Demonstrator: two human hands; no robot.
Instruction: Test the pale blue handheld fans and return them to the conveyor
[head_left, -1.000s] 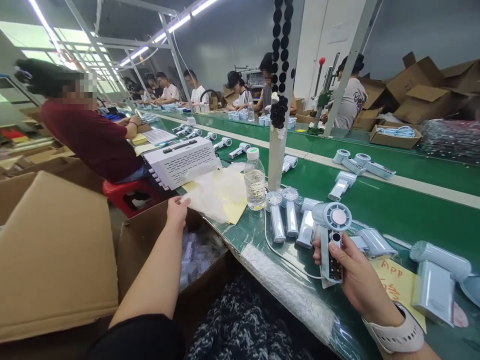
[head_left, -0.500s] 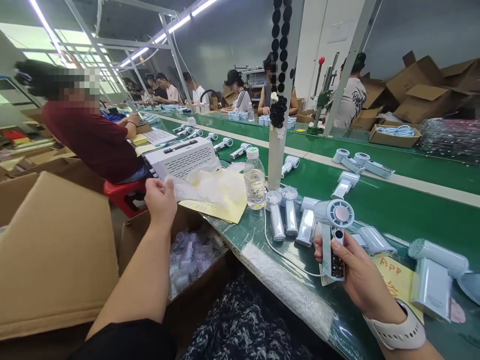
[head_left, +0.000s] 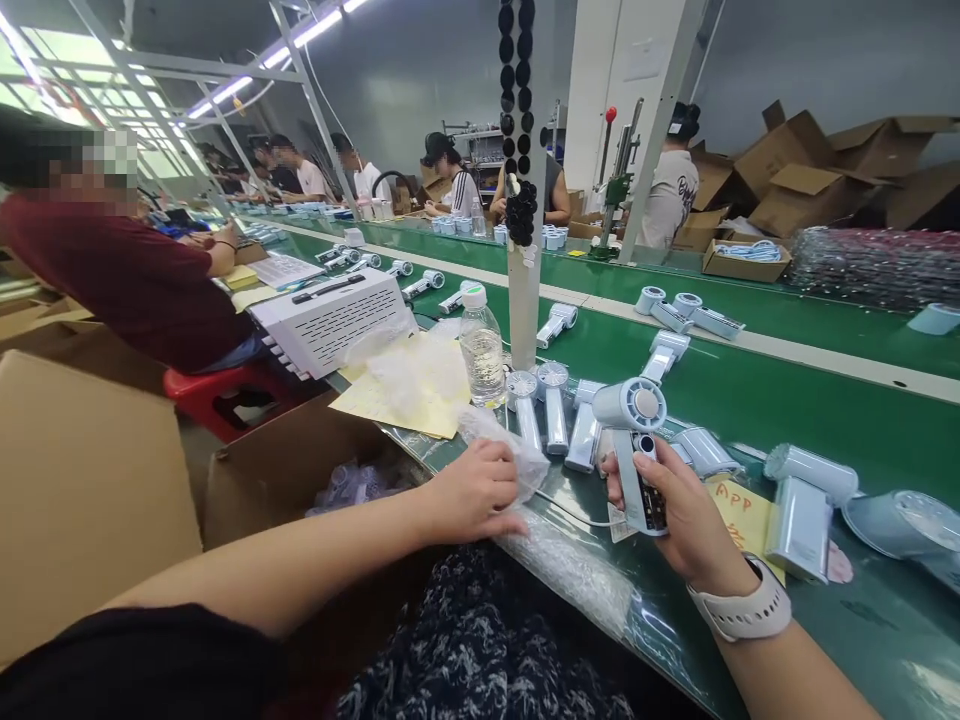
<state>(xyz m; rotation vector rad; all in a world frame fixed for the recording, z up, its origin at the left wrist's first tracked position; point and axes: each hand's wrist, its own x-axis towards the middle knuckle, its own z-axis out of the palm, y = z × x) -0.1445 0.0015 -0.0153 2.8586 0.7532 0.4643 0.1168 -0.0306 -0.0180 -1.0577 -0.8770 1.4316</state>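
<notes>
In my right hand (head_left: 679, 510) is a light blue handheld fan (head_left: 630, 405), its round head up and to the left. The handle is uncovered on one side, with a dark circuit board (head_left: 654, 500) showing by my thumb. My left hand (head_left: 476, 490) is at the table's near edge, fingers curled over a clear plastic bag (head_left: 525, 455); the exact grip is partly hidden. Several similar fans (head_left: 553, 405) lie just beyond the bag. A thin white cable (head_left: 577, 513) runs toward the held fan. A yellow note (head_left: 739, 515) lies behind my right wrist.
A water bottle (head_left: 482, 350) stands beside a metal post (head_left: 523, 310). Left of it are yellow papers (head_left: 390, 395) with plastic on them and a white vented box (head_left: 330, 320). An open carton (head_left: 262, 465) is below the table edge. Co-workers sit along the green line (head_left: 600, 360).
My left hand has swung right and down from beside the white box to the table's front edge, bringing the plastic bag along. The fan stays in my right hand. The view has shifted right.
</notes>
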